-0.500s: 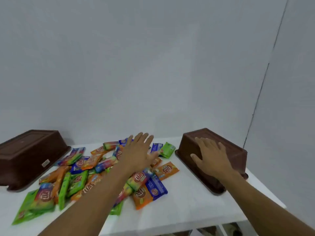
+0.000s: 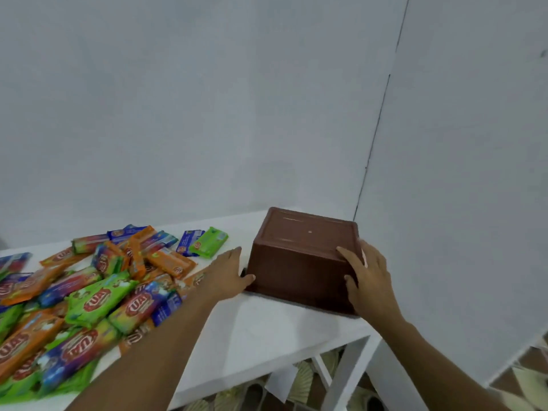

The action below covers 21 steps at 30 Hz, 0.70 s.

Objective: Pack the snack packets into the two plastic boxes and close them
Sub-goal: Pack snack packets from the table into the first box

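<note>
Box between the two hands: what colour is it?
The box is brown, seen best in the head view.

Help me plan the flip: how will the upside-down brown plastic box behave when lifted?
Probably stiff: the brown plastic box shows straight walls between the left hand and right hand. Likely light: upside down on the white table, it is presumably empty. Its smooth, tapered sides may slip, so lifting from the flared rim seems safer.
</note>
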Tool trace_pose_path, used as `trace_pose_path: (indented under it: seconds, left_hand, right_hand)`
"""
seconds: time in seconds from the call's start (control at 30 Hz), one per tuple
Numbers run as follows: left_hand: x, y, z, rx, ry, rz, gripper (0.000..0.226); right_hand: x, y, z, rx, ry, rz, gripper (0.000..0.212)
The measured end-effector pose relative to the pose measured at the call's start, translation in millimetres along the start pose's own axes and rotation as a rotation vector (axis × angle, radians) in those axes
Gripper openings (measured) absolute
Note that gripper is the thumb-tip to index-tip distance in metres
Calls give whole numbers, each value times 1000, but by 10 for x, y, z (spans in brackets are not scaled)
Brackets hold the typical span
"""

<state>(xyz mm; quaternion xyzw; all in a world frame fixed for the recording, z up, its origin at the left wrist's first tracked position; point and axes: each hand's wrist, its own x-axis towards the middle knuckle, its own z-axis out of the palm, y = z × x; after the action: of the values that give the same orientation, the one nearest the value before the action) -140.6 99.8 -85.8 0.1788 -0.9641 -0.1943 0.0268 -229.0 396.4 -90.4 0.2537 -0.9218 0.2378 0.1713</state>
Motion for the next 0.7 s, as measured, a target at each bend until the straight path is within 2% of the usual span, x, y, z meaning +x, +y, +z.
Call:
trace_pose_path:
  seconds: [0.1,0.2,0.3,0.4,0.47,0.53,0.6,0.7]
  left_hand:
    - [-20,191,271,-218,-129,-62,68]
    - [-119,277,457,-387,-105,-91,56]
    - [-211,299,339,-490,35,-100,56]
    - [-306,283,-15,-681,247,-5,68]
    - [-323,325,-274,-806,288,82,62]
    - [-268,397,-487,-748,337,118,49]
    - [-195,480,-614,-643,400,146,34]
    - [-182,516,-676,-687,408,94,16]
  right_hand:
    - [-160,260,1,247,-145,291,89]
    - [-242,314,57,408,-266,352,97]
    - [-175,273,15,508,-186,357,92]
    - [41,200,-241,767,3,341,77]
    - [229,115,-481,957,92,323,70]
    - [417,44,-642,1095,103,286,71]
    - [580,28,-715,1009,100,274,74]
    - [770,47,-733,823,70,288,55]
